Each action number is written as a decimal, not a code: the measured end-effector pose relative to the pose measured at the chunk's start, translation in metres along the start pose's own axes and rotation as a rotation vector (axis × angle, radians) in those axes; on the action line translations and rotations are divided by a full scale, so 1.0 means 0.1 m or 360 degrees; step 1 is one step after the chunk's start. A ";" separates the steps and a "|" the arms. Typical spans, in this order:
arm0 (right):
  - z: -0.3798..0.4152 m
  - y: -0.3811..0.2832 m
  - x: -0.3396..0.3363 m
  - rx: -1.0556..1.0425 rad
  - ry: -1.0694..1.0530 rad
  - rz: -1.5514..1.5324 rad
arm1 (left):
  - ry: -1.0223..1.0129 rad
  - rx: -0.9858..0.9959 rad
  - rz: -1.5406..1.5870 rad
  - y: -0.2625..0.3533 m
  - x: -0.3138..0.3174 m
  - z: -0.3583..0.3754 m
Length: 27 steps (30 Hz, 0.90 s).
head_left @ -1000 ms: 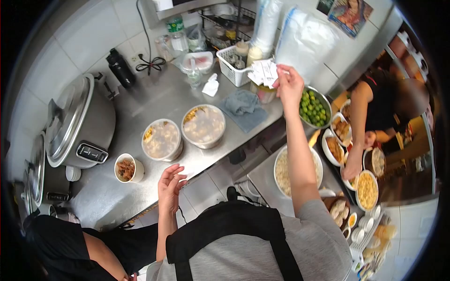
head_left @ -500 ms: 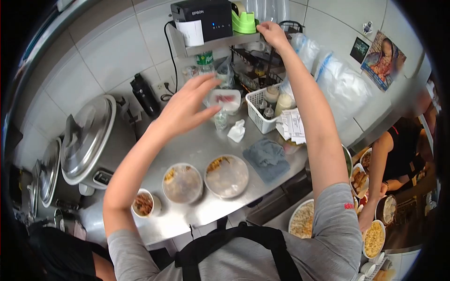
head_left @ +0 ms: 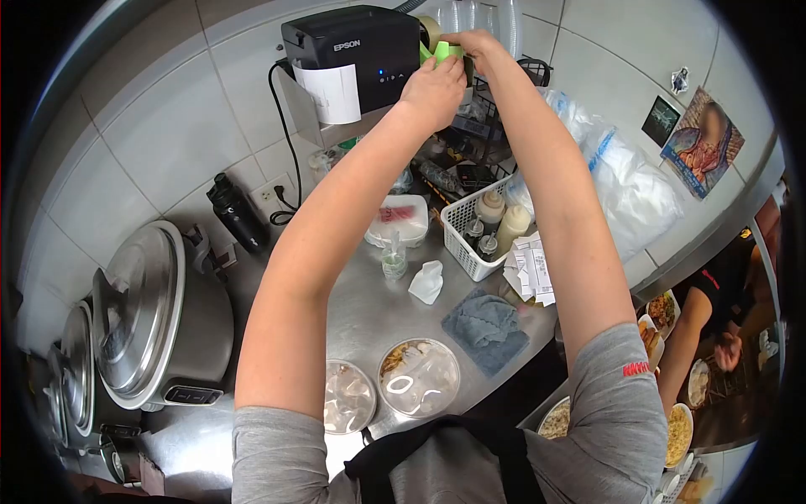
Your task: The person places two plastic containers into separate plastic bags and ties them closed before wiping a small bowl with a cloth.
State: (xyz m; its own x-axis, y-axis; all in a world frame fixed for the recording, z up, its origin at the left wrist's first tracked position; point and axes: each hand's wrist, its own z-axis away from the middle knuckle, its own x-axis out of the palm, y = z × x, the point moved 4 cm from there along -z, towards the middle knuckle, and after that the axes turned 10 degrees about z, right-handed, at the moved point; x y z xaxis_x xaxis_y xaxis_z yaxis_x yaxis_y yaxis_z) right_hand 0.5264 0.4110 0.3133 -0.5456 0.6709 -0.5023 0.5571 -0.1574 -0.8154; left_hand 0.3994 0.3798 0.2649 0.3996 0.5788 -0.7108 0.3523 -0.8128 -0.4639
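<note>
While the tape dispenser [head_left: 442,52] is seen just beside the printer [head_left: 361,50], the left hand [head_left: 432,91] and right hand [head_left: 480,50] are held against it; grip by fingers [head_left: 454,72] cannot be told.

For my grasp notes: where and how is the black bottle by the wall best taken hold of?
Probably grip the black bottle around its body, below the cap, coming from the counter side: it stands upright, slim and round, with the wall behind.
</note>
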 end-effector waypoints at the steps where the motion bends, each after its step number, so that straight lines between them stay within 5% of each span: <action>1: -0.08 0.01 -0.02 0.0078 0.0074 -0.0163 | -0.0003 0.0009 -0.0112 0.01 0.00 -0.01; 3: -0.20 0.09 -0.09 0.0168 0.0147 -0.0330 | -0.0015 0.0011 -0.0119 0.00 -0.02 -0.04; 5: -0.25 0.14 -0.28 -0.0333 0.0002 -0.0959 | -0.0028 0.0015 -0.0111 0.01 0.02 -0.03; 9: 1.02 0.17 -1.24 -0.0677 0.0291 -0.1294 | 0.0126 0.0066 -0.0077 -0.04 0.02 -0.03; 13: 1.96 0.59 -1.30 -0.0715 0.0599 -0.1328 | 0.0126 0.0113 -0.0019 -0.07 -0.03 -0.06; 15: 2.13 1.01 -1.05 -0.0408 0.0657 -0.1485 | -0.0043 0.0147 0.0141 -0.14 -0.05 -0.11; 17: 2.25 1.28 -0.77 -0.0308 0.0573 -0.1497 | 0.0137 0.0268 0.0280 -0.22 -0.16 -0.17; 19: 2.30 1.46 -0.54 -0.0252 0.0475 -0.1465 | -0.0335 0.0075 0.0555 -0.32 -0.31 -0.28; 21: 2.31 1.51 -0.44 -0.0148 0.0492 -0.1452 | -0.0222 0.0397 0.0751 -0.39 -0.36 -0.43; 23: 2.30 1.57 -0.43 -0.0050 0.0508 -0.1440 | -0.0450 -0.0125 0.0573 -0.30 -0.68 -0.53; 25: 2.29 1.59 -0.46 -0.0133 0.0513 -0.1326 | -0.0372 -0.0145 0.0636 -0.35 -0.65 -0.65; 27: 2.27 1.59 -0.48 -0.0140 0.0513 -0.1336 | -0.0395 0.0253 0.0591 -0.36 -0.34 -0.78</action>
State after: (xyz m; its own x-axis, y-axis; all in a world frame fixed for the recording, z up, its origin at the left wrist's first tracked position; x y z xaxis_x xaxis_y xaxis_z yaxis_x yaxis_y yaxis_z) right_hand 0.4993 0.1889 0.1423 -0.5997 0.7127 0.3638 0.1077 0.5224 -0.8459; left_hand 0.4395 0.3944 0.3466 0.2527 0.2300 -0.9398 0.0822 -0.9729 -0.2160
